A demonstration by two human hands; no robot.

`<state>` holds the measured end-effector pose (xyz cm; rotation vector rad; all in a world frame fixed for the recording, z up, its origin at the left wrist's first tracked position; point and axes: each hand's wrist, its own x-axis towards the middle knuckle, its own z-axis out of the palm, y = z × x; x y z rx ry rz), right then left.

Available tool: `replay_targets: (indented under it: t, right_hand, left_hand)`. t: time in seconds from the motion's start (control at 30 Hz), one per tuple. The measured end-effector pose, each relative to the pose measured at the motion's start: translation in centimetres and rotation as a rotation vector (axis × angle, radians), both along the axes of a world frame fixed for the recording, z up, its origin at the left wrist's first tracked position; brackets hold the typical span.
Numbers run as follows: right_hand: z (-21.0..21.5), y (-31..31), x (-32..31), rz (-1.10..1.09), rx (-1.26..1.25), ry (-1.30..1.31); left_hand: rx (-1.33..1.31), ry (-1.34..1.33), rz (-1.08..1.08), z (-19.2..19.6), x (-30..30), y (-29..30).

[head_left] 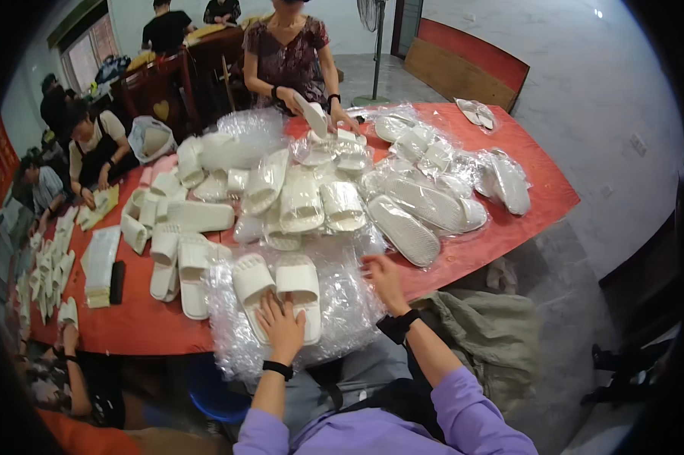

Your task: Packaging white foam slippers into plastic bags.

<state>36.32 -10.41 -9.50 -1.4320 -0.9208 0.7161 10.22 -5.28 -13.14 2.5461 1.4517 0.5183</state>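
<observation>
A pair of white slippers lies side by side on a stack of clear plastic bags [345,265] in front of me: a left slipper [252,277] and a right slipper [297,277]. My left hand [281,327] rests across their inner edges, fingers stretched toward the straps and not wrapped round them. Over the right edge of the bag stack is my right hand [383,280], its fingers apart and nothing visible in them. Just beyond it lies a bagged slipper [404,231], sole up. Loose white slippers [193,262] lie to the left of the pair.
Bagged slippers [421,144] cover much of the red table [535,178]. Across it, a co-worker [292,61] holds a slipper [311,115]. Other people work at the left. A blue bucket [216,398] stands below the edge, and grey-green cloth [478,334] hangs at my right.
</observation>
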Motion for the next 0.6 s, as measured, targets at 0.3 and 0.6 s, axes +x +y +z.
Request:
replay_targets:
  t: [0.3,0.6]
  right_hand:
    - [-5.1,-0.7,8.8,-0.265,-0.063,0.070]
    - [-5.0,1.7,9.5,-0.213,-0.198,-0.013]
  left_hand:
    - [-0.006,-0.044,-0.032,0.8,-0.6,0.1]
    - [0.061,-0.039,-0.023,1.4,-0.5,-0.4]
